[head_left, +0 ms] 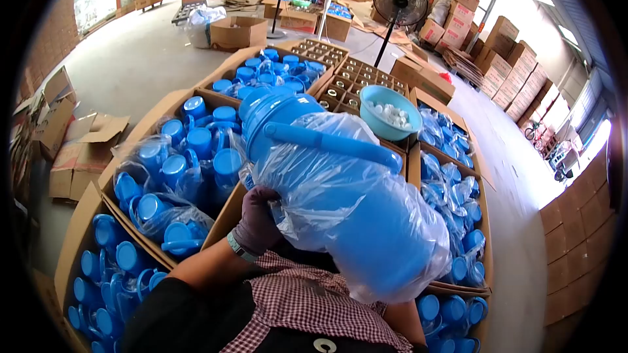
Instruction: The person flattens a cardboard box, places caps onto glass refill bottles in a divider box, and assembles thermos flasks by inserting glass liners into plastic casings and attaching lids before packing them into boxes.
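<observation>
A large blue jug (386, 229) with a long side handle (333, 142) lies tilted across the middle of the view, inside a clear plastic bag (304, 212). Its collared end (271, 114) sticks out of the bag at the upper left. My left hand (256, 219), in a dark glove with a band at the wrist, is closed on the bagged jug near that end. The jug and its bag hide my right hand; only part of that forearm shows below, at the lower right.
Cartons of blue jugs (173, 167) stand left and right. Behind are divided cartons (366, 77) with silvery-topped pieces and a light-blue basin (391, 132) of small clear pieces. A black stand fan (399, 3), flattened cardboard and stacked boxes (513, 75) are farther off.
</observation>
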The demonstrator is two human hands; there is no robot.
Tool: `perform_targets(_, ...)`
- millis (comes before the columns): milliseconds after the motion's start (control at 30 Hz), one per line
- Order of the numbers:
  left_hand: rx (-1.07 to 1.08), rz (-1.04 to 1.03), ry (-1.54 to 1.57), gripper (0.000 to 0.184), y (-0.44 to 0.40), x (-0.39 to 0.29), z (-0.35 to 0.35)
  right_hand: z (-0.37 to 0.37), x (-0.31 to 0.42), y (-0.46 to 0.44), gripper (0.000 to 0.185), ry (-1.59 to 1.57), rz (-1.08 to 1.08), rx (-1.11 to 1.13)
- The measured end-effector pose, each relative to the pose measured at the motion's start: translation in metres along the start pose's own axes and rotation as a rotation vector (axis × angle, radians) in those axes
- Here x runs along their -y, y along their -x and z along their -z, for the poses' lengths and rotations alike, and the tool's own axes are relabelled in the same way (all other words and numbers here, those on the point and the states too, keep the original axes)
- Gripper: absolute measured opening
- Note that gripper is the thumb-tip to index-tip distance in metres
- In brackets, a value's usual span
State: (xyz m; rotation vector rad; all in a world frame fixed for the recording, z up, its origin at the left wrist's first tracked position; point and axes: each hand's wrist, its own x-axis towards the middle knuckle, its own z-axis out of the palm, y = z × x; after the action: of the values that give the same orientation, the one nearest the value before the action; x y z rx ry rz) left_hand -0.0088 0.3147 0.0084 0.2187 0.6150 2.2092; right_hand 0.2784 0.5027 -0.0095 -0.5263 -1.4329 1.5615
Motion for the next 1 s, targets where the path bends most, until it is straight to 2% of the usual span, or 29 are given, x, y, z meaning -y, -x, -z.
perform_targets(33, 0.054, -0.108, -0.108, 0.041, 0.011, 0.003, -0.008, -0.006, 0.000, -0.006, 0.041, -0.022, -0.015, 0.019)
perform_targets(67, 0.066, -0.072, -0.019, 0.041, 0.010, 0.008, 0.002, -0.012, -0.003, -0.010, 0.041, -0.038, -0.040, 0.042)
perform_targets(167, 0.273, -0.285, -0.854, 0.039, 0.012, -0.007, 0.007, -0.037, -0.022, -0.014, 0.040, -0.125, -0.155, 0.123)
perform_targets(200, 0.413, -0.266, -0.717, 0.038, 0.001, -0.017, 0.021, -0.047, -0.032, -0.012, 0.040, -0.156, -0.204, 0.151)
perform_targets(267, 0.518, 0.009, -0.010, 0.044, -0.005, -0.022, 0.020, -0.061, -0.052, 0.000, 0.040, -0.211, -0.293, 0.192)
perform_targets(300, 0.419, 0.021, -0.062, 0.043, -0.013, -0.020, 0.034, -0.065, -0.060, 0.004, 0.040, -0.228, -0.323, 0.207)
perform_targets(400, 0.453, -0.045, -0.058, 0.037, -0.014, -0.010, 0.049, -0.066, -0.067, 0.009, 0.040, -0.247, -0.367, 0.219)
perform_targets(433, 0.395, 0.063, 0.046, 0.040, -0.012, -0.010, 0.056, -0.063, -0.066, 0.009, 0.040, -0.238, -0.365, 0.217)
perform_targets(467, 0.286, 0.054, -0.131, 0.043, -0.011, -0.009, 0.060, -0.059, -0.063, 0.006, 0.039, -0.227, -0.356, 0.214)
perform_targets(500, 0.294, -0.020, -0.232, 0.046, -0.010, -0.007, 0.062, -0.054, -0.061, 0.004, 0.039, -0.219, -0.350, 0.210)
perform_targets(600, 0.433, -0.390, -0.649, 0.056, 0.014, -0.029, 0.012, -0.038, -0.053, 0.004, 0.039, -0.185, -0.327, 0.191)
perform_targets(767, 0.570, -0.147, -0.590, 0.054, 0.012, -0.010, 0.046, -0.019, -0.030, 0.009, 0.038, -0.113, -0.311, 0.154)
perform_targets(900, 0.577, -0.132, -0.553, 0.053, 0.015, -0.009, 0.051, -0.018, -0.016, 0.001, 0.038, -0.097, -0.282, 0.150)
perform_targets(1000, 0.492, -0.198, -0.465, 0.053, 0.019, -0.001, 0.057, -0.018, -0.013, -0.010, 0.038, -0.091, -0.255, 0.163)
